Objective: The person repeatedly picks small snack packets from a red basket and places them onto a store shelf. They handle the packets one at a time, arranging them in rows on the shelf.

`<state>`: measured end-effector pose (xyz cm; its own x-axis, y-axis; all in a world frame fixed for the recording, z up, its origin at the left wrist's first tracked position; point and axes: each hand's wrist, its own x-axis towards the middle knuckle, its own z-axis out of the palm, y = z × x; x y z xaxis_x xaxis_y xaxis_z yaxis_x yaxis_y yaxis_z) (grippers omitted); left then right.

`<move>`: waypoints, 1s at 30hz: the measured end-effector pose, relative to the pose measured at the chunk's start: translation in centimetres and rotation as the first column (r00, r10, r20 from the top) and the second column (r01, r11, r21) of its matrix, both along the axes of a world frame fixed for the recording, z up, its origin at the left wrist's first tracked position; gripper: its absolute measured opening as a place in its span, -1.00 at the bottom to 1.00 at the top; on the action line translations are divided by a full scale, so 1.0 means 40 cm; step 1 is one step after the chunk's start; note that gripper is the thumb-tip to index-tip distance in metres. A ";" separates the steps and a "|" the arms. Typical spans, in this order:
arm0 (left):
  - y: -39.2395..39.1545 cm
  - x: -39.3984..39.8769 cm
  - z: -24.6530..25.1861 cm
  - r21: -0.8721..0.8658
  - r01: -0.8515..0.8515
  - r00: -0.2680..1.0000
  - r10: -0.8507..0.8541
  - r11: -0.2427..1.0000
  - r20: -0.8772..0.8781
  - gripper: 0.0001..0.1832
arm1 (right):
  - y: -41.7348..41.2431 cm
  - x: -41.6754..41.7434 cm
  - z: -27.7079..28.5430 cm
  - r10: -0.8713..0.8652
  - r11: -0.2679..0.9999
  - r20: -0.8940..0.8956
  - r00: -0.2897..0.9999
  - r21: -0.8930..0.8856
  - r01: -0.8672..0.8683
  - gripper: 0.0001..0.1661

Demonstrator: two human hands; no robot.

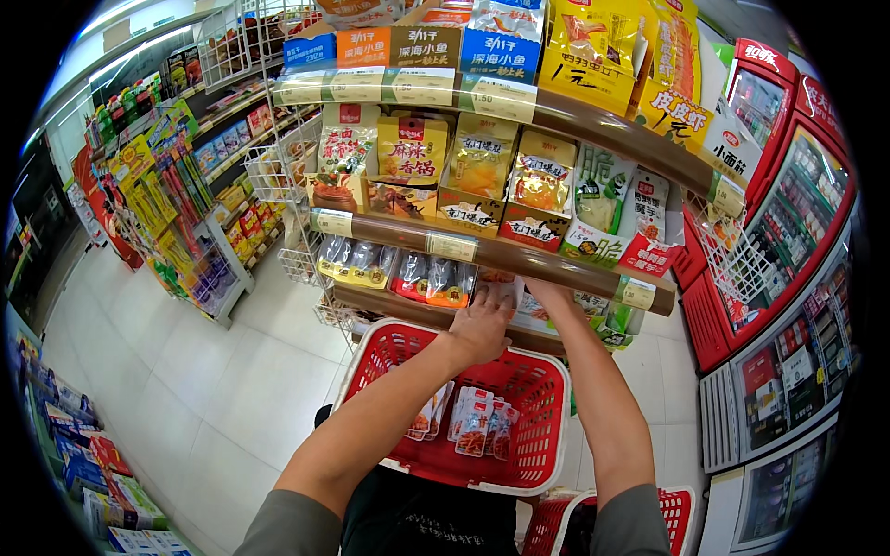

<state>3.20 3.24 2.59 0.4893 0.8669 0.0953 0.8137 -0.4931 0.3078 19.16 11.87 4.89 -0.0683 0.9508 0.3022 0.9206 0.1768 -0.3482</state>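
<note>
My left hand [484,323] reaches over the far rim of a red plastic shopping basket [549,424] to the lower shelf. Its fingers lie against a small snack pouch [510,286] in a display slot; whether they grip it cannot be seen. Beside it, my right hand [546,292] is at the same shelf, its fingers hidden under the brown shelf edge [514,260]. Inside the basket are several small snack packets [476,427] on the right and another group of packets [425,413] on the left, partly covered by my left forearm.
Boxes of dark snack packs [358,263] stand left of my hands. Upper tiers of the snack rack [480,160] jut out above them. White wire baskets [737,250] hang at its sides. Another red basket [674,514] sits below right. Red drink coolers [779,229] stand at right.
</note>
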 end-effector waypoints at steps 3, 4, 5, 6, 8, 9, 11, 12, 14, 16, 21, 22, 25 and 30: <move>-0.001 -0.001 -0.008 0.015 -0.009 1.000 0.009 1.000 -0.019 -0.13 | 0.012 0.014 -0.016 -0.002 0.999 0.031 1.000 0.044 0.001 -0.53; -0.003 0.002 -0.005 0.013 -0.007 1.000 0.008 1.000 -0.030 -0.13 | 0.019 0.024 -0.028 -0.008 0.997 0.042 0.999 0.075 0.005 -0.54; -0.003 0.006 -0.003 0.006 -0.002 1.000 0.002 1.000 -0.031 -0.13 | 0.024 0.032 -0.042 -0.055 0.994 0.080 0.995 0.101 0.047 -0.54; -0.002 0.004 -0.001 0.000 -0.004 0.999 0.004 1.000 -0.033 -0.13 | 0.023 0.023 -0.047 -0.096 0.988 0.114 0.989 0.129 0.081 -0.55; -0.001 0.001 0.000 0.001 -0.003 0.999 0.003 1.000 -0.037 -0.13 | 0.025 0.014 -0.051 -0.105 0.984 0.127 0.986 0.155 0.085 -0.56; -0.001 0.001 -0.002 0.008 0.002 0.999 -0.002 1.000 -0.039 -0.13 | 0.028 0.017 -0.052 -0.075 0.987 0.108 0.991 0.153 0.058 -0.57; -0.001 0.000 -0.006 0.013 0.004 0.999 -0.003 1.000 -0.034 -0.13 | 0.039 0.018 -0.065 -0.005 0.986 0.056 0.998 0.164 -0.005 -0.58; -0.001 0.000 -0.006 0.013 0.002 1.000 -0.002 1.000 -0.027 -0.13 | 0.048 0.018 -0.075 0.033 0.983 0.023 0.999 0.180 -0.037 -0.58; 0.002 0.000 -0.017 0.041 0.003 1.000 -0.003 0.999 -0.001 -0.15 | 0.065 0.027 -0.092 0.082 0.980 -0.023 0.996 0.185 -0.076 -0.59; 0.008 -0.005 -0.032 0.101 0.007 0.999 -0.010 0.995 0.036 -0.18 | 0.080 0.040 -0.098 0.104 0.982 -0.053 0.993 0.165 -0.094 -0.60; 0.005 0.007 -0.038 0.132 0.009 0.999 -0.013 0.991 0.033 -0.17 | 0.163 0.109 -0.174 -0.003 1.000 -0.099 0.995 -0.002 0.003 -0.51; 0.005 0.003 -0.038 0.129 0.009 0.999 -0.013 0.992 0.030 -0.17 | 0.162 0.103 -0.170 -0.001 1.000 -0.098 0.995 0.001 0.001 -0.51; 0.005 -0.007 -0.028 0.088 0.025 0.998 -0.030 0.996 0.050 -0.15 | 0.151 0.084 -0.160 0.006 0.995 -0.078 0.997 0.095 0.001 -0.52; 0.001 0.002 -0.034 0.117 0.013 0.999 -0.019 0.993 0.044 -0.14 | 0.107 0.044 -0.141 -0.016 0.959 -0.029 0.999 0.282 0.024 -0.53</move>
